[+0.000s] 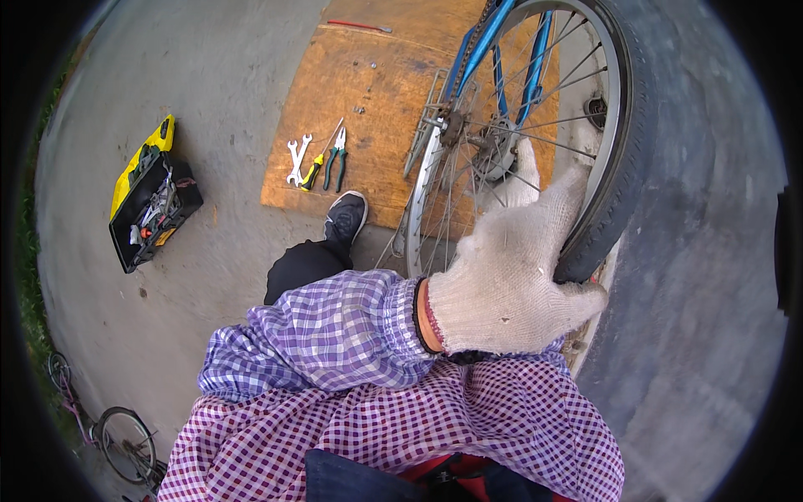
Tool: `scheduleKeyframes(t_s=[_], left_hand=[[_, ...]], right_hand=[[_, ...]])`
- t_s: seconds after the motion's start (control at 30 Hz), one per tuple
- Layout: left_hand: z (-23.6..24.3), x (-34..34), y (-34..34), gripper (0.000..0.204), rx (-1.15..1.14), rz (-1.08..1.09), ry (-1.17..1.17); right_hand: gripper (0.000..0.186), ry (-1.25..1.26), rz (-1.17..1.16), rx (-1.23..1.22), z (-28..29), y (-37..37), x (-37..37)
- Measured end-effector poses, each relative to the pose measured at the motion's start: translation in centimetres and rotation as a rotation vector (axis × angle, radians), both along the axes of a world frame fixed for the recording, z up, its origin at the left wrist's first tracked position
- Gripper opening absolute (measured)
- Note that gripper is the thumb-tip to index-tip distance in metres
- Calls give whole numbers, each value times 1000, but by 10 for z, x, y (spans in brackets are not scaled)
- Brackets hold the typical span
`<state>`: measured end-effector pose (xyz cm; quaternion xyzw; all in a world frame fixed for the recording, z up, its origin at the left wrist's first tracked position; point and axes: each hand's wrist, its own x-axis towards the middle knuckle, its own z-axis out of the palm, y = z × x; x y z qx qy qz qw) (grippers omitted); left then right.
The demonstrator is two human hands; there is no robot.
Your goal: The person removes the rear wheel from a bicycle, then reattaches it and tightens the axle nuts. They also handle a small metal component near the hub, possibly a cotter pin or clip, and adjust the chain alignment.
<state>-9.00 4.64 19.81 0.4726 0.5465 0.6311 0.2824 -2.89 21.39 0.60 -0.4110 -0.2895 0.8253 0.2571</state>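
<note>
At the wooden board (376, 92), I am remotely gripping the bicycle wheel (640, 117) with the left hand (506, 276), likely steadying it; near the hub (500, 152), the right hand (525, 180) is hiding its grip.

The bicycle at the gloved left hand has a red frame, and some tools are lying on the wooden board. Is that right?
Not quite: the bicycle frame is blue, not red, as the head view shows. The rest holds: the gloved left hand is at the bicycle, and tools lie on the wooden board.
</note>
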Motion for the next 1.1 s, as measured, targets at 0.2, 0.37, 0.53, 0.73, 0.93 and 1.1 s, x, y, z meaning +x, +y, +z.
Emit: scheduleKeyframes(t_s=[0.2,0.37,0.53,0.73,0.93,1.1], left_hand=[[-3,-12,6,98,-192,-176,-165],[-7,-9,4,102,-111,-123,-124],[-7,-13,-1,101,-141,-100,-129],[-7,-10,8,81,-37,-69,-51],[-15,-6,9,90,-100,-136,-49],[-35,-7,5,84,-218,-237,-76]], right_hand=[[56,-16,-4,-23,-12,10,-12],[55,-13,-7,-29,-15,10,-12],[54,-10,-7,-39,-16,9,-9],[52,0,-10,-54,-16,11,-6],[51,0,-20,-77,-19,10,-6],[49,3,-27,-107,-26,8,-8]])
